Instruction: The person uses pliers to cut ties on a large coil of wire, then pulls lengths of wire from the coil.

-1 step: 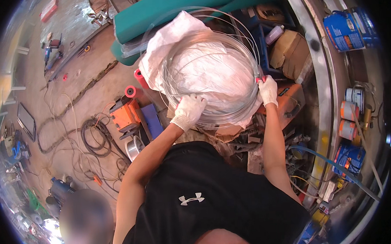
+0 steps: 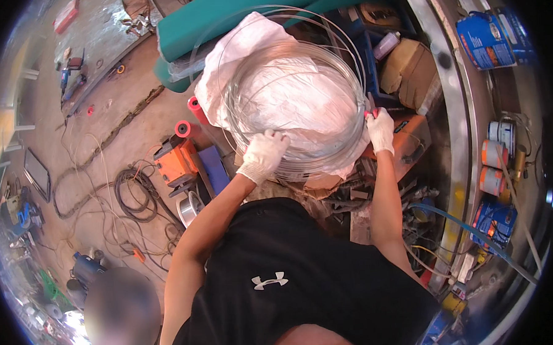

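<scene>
A large coil of silvery wire (image 2: pixel 310 160) lies on a crumpled white sheet (image 2: pixel 273 98) in front of me, with a few loose loops spread past its far side. My left hand (image 2: pixel 266 153), in a white knit glove, curls its fingers over the coil's near left side. At the coil's right edge, my gloved right hand (image 2: pixel 381 131) closes round the red handles of what looks like pliers (image 2: pixel 370 112). Their narrow jaws point away from me beside the wire strands. Whether the jaws grip a strand is too small to tell.
Left of the coil stand an orange machine (image 2: pixel 176 166) and a wire spool (image 2: pixel 190 210); cables (image 2: pixel 135 194) tangle on the floor. An orange case (image 2: pixel 405 142) and cardboard box (image 2: pixel 408 74) sit right. Beyond lies a green roll (image 2: pixel 220 21). A metal beam (image 2: pixel 455 103) runs along the right.
My left hand has shifted very slightly left and nearer with the coil's edge. Some loose loops reach a little farther left. The right hand still holds the pliers at nearly the same place.
</scene>
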A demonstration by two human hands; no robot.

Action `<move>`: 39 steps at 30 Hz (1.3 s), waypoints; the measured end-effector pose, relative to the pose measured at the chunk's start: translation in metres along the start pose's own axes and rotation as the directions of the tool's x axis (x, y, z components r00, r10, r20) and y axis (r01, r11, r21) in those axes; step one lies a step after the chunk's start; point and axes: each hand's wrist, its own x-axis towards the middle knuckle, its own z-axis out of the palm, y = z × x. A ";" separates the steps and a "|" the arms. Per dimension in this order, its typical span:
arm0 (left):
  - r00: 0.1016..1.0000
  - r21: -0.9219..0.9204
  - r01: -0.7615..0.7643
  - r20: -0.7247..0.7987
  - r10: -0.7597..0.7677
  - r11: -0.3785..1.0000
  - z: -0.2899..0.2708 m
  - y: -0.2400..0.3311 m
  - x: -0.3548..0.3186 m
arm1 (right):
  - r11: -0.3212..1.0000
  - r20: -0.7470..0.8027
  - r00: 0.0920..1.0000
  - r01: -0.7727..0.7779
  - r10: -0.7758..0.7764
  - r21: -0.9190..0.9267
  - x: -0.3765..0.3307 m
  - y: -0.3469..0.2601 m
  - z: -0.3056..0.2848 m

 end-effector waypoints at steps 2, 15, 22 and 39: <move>0.996 -0.071 0.072 -0.052 -0.076 0.995 0.001 -0.012 -0.005 | 0.987 -0.026 0.994 0.108 -0.105 0.119 -0.038 -0.022 -0.033; 0.998 -0.254 0.038 -0.038 -0.049 0.966 -0.004 0.012 -0.027 | 0.942 0.758 0.652 -0.253 -0.002 0.220 -0.223 -0.114 -0.005; 0.998 -0.240 0.036 -0.049 -0.049 0.970 -0.004 0.026 -0.037 | 0.938 0.737 0.676 -0.271 0.024 0.218 -0.225 -0.112 0.024; 0.994 -0.315 -0.028 -0.106 -0.006 0.949 -0.007 0.038 -0.040 | 0.818 0.567 0.818 -0.392 0.100 0.421 -0.244 -0.112 0.061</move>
